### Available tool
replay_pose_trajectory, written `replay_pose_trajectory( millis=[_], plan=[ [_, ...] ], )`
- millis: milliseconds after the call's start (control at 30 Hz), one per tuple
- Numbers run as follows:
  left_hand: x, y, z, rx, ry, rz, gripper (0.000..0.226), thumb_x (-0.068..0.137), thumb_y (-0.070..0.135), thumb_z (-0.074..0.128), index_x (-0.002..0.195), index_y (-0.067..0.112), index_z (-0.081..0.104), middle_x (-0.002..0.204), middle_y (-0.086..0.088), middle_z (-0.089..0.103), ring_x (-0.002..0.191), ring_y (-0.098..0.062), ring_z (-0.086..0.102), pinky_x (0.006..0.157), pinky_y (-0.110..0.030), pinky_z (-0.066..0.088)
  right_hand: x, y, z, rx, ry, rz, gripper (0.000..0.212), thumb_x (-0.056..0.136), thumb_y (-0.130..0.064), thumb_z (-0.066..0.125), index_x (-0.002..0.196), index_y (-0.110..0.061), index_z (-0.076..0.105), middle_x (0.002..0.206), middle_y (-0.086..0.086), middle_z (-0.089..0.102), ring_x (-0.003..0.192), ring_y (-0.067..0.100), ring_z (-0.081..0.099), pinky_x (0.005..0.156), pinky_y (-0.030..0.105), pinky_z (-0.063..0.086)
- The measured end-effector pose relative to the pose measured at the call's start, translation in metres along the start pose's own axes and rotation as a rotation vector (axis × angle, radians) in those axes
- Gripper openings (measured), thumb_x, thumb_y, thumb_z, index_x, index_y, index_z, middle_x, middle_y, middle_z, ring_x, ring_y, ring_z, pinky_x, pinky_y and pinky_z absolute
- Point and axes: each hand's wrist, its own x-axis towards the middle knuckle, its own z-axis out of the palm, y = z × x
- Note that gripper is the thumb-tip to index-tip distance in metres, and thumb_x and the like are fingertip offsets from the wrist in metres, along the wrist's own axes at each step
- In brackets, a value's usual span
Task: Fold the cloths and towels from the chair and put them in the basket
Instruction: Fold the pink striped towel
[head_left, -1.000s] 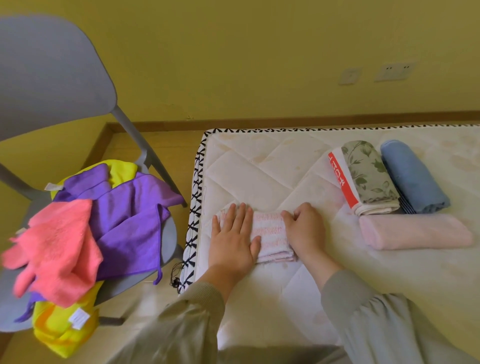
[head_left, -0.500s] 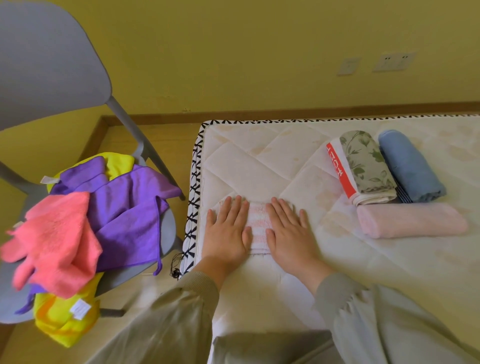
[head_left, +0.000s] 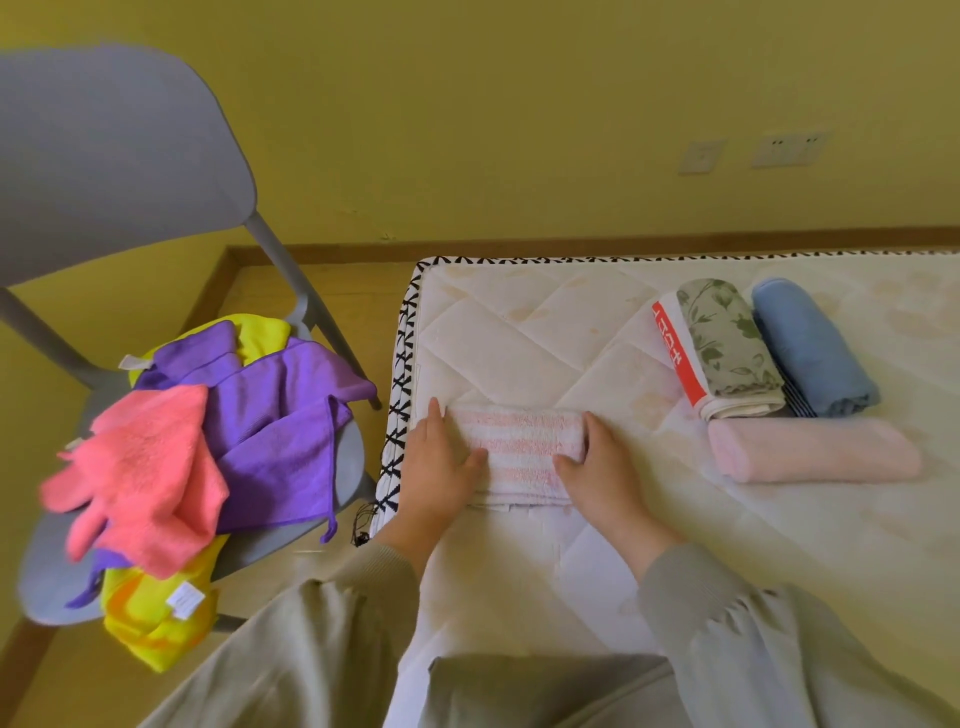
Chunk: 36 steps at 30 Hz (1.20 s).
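Pink-striped towel (head_left: 514, 452) lies between left hand (head_left: 441, 467) and right hand (head_left: 605, 467), both straight-fingered, thumbs resting on top

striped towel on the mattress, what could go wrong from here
1. The striped towel sits close to the left edge of the mattress, with the left hand and right hand at its ends; it may spring open or slip off once released.
2. On the chair, the yellow cloth hangs over the seat's front, so pulling the pink cloth could drag the pile down.
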Motion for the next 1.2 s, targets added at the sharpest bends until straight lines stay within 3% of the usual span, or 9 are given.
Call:
replay_pose_trajectory(
  millis=[100, 200, 300, 433, 567, 667, 767, 900, 1200],
  plan=[
    [0.006, 0.017, -0.009, -0.337, -0.043, -0.291, 0.076, 0.082, 0.028, 0.070, 0.145, 0.010, 0.030, 0.134, -0.004, 0.050, 0.123, -0.027, 0.048, 0.102, -0.037, 0.040, 0.003, -0.008, -0.005, 0.284, -0.098, 0.265, 0.034, 0.084, -0.013, 0.063, 0.117, -0.005, 0.057, 0.113, 0.009, 0.064, 0.098, 0.025, 0.062, 0.075, 0.030, 0.048],
    [0.002, 0.030, -0.013, -0.675, -0.100, -0.545, 0.049, 0.083, 0.020, 0.070, 0.126, 0.005, 0.053, 0.105, -0.005, 0.063, 0.093, -0.024, 0.058, 0.079, -0.033, 0.049, 0.003, -0.010, -0.015, 0.515, -0.098, 0.366, 0.013, 0.083, -0.007, 0.065, 0.095, -0.002, 0.064, 0.107, 0.020, 0.067, 0.091, 0.031, 0.063, 0.075, 0.034, 0.048],
    [-0.011, 0.042, -0.004, -1.045, -0.295, -0.643, 0.039, 0.084, 0.000, 0.064, 0.122, -0.002, 0.054, 0.114, -0.018, 0.064, 0.098, -0.033, 0.062, 0.075, -0.039, 0.053, 0.012, -0.010, -0.043, 0.740, 0.159, 0.286, 0.004, 0.084, -0.014, 0.068, 0.084, -0.013, 0.064, 0.101, 0.012, 0.068, 0.098, 0.028, 0.063, 0.082, 0.033, 0.048],
    [-0.037, 0.057, 0.006, -0.721, -0.704, -0.551, 0.026, 0.083, 0.027, 0.072, 0.098, 0.006, 0.066, 0.089, -0.010, 0.073, 0.083, -0.025, 0.071, 0.069, -0.032, 0.056, 0.017, 0.009, -0.063, 1.096, 0.081, 0.421, 0.030, 0.092, -0.026, 0.059, 0.119, -0.013, 0.059, 0.124, 0.006, 0.061, 0.116, 0.021, 0.057, 0.101, 0.035, 0.044],
    [-0.030, 0.054, 0.004, -0.443, -0.413, -0.482, 0.037, 0.086, 0.044, 0.063, 0.090, 0.007, 0.066, 0.075, -0.009, 0.071, 0.061, -0.022, 0.070, 0.057, -0.029, 0.057, 0.007, 0.019, -0.061, 0.885, -0.098, 0.629, 0.041, 0.092, -0.032, 0.059, 0.122, -0.004, 0.055, 0.121, 0.012, 0.060, 0.110, 0.028, 0.059, 0.086, 0.036, 0.048],
    [-0.020, 0.049, 0.004, -0.259, -0.192, -0.297, 0.028, 0.088, 0.040, 0.061, 0.088, 0.013, 0.064, 0.075, -0.005, 0.069, 0.072, -0.023, 0.069, 0.076, -0.038, 0.058, 0.002, 0.014, -0.058, 0.657, -0.103, 0.679, 0.038, 0.086, -0.034, 0.067, 0.108, -0.004, 0.061, 0.112, 0.013, 0.066, 0.084, 0.024, 0.062, 0.080, 0.038, 0.050],
    [-0.015, 0.056, 0.010, -0.408, -0.256, -0.279, 0.022, 0.088, 0.033, 0.064, 0.096, 0.013, 0.067, 0.090, -0.006, 0.068, 0.090, -0.025, 0.066, 0.087, -0.042, 0.055, 0.001, 0.013, -0.054, 0.535, -0.151, 0.653, 0.043, 0.083, -0.029, 0.070, 0.116, -0.002, 0.059, 0.115, 0.014, 0.064, 0.094, 0.028, 0.060, 0.069, 0.031, 0.045],
    [-0.009, 0.075, 0.017, -0.597, -0.462, -0.372, 0.025, 0.088, 0.026, 0.065, 0.105, 0.008, 0.064, 0.108, -0.011, 0.067, 0.098, -0.025, 0.065, 0.087, -0.041, 0.056, 0.007, 0.004, -0.059, 0.630, -0.063, 0.564, 0.036, 0.086, -0.010, 0.063, 0.119, 0.004, 0.057, 0.117, 0.018, 0.063, 0.105, 0.031, 0.059, 0.081, 0.033, 0.047],
    [0.012, 0.101, 0.035, -1.072, -0.556, -0.560, 0.023, 0.092, 0.016, 0.060, 0.112, 0.005, 0.059, 0.098, -0.011, 0.073, 0.085, -0.024, 0.071, 0.066, -0.033, 0.058, 0.037, -0.008, -0.077, 0.374, 0.041, 0.152, 0.018, 0.094, -0.019, 0.050, 0.105, -0.010, 0.061, 0.092, 0.003, 0.064, 0.077, 0.013, 0.057, 0.061, 0.023, 0.045]
  ],
)
